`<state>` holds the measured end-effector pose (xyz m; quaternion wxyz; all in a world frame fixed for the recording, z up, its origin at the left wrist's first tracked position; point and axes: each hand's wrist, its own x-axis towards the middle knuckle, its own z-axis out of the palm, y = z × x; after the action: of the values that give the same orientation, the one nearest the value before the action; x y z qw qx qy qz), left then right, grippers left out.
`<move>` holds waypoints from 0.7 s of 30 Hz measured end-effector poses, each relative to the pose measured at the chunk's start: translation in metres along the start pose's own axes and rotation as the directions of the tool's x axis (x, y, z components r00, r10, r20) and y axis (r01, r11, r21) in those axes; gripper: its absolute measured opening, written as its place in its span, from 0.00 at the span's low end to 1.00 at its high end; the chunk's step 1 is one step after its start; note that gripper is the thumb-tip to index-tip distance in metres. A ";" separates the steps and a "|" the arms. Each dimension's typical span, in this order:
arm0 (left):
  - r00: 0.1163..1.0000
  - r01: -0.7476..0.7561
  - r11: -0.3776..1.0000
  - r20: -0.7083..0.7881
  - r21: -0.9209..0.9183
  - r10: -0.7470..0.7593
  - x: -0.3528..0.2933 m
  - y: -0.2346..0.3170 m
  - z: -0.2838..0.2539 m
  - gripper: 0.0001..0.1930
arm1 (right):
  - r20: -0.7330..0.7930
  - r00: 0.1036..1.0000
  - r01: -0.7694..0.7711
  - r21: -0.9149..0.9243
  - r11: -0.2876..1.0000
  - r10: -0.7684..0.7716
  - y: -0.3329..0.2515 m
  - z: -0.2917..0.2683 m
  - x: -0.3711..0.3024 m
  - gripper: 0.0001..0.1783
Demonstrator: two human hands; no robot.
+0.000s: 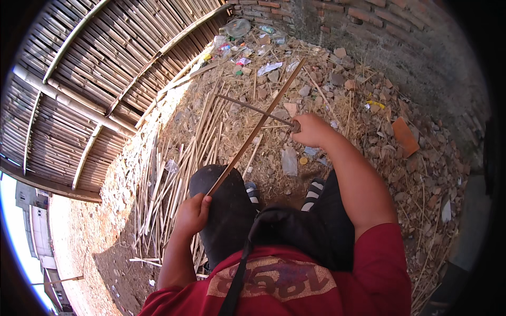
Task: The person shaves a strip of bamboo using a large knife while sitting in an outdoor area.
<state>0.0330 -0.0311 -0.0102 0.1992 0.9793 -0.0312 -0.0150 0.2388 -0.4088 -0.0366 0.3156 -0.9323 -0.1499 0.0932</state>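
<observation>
My left hand [193, 213] is closed around the lower end of a long brown bamboo strip [245, 145], next to my left knee. The strip slants up and away to the right. In my right hand [313, 130] is the handle of a long, narrow knife [242, 104], its dark blade pointing left. Blade and strip cross near the strip's middle; whether the edge touches it I cannot tell. Many pale split bamboo strips [203, 131] lie in a loose pile on the ground, left of and beyond my left knee.
A bamboo-slat panel [100, 68] rises at the left. A brick wall [400, 47] stands at the far right. Rubble, straw and litter cover the ground, with an orange tile piece [405, 137] at the right and a clear plastic wrapper [289, 161] ahead of my sandals.
</observation>
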 end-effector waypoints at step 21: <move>0.999 -0.010 1.000 -0.037 0.021 0.011 -0.006 -0.005 0.008 0.20 | -0.040 0.991 -0.122 0.179 0.976 0.131 0.007 -0.027 -0.003 0.21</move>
<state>0.0272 -0.0291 -0.0196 0.1896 0.9813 -0.0327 0.0045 0.2448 -0.4305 -0.0197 0.3942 -0.9104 -0.0732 0.1018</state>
